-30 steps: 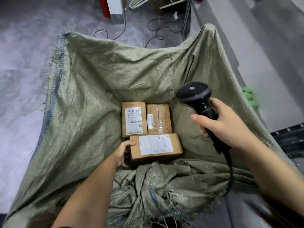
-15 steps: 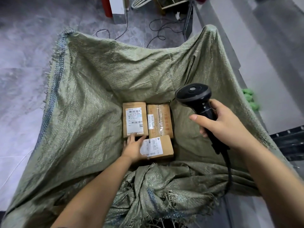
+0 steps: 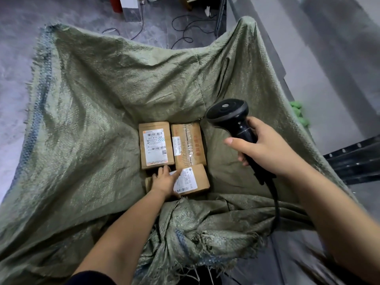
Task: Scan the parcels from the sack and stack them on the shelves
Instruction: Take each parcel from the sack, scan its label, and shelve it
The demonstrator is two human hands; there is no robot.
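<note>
A big green woven sack (image 3: 92,120) lies open below me, with three brown cardboard parcels at its bottom. Two lie side by side: one with a large white label (image 3: 155,145) and a taped one (image 3: 189,145). The third parcel (image 3: 198,178) sits nearest me, label up. My left hand (image 3: 164,181) lies on its left part, fingers spread straight over the top and thumb at the near edge. My right hand (image 3: 265,149) grips the handle of a black corded barcode scanner (image 3: 228,112), held above the sack to the right of the parcels.
Black cables (image 3: 185,27) trail over the grey floor beyond the sack. A black perforated shelf rail (image 3: 353,161) juts in at the right edge. Something bright green (image 3: 298,112) lies just outside the sack's right side. Bunched sack cloth (image 3: 205,233) lies between me and the parcels.
My left hand moved from the near parcel's left end onto its top. The parcel turned and shifted, so its label now runs the other way. The scanner barely moved.
</note>
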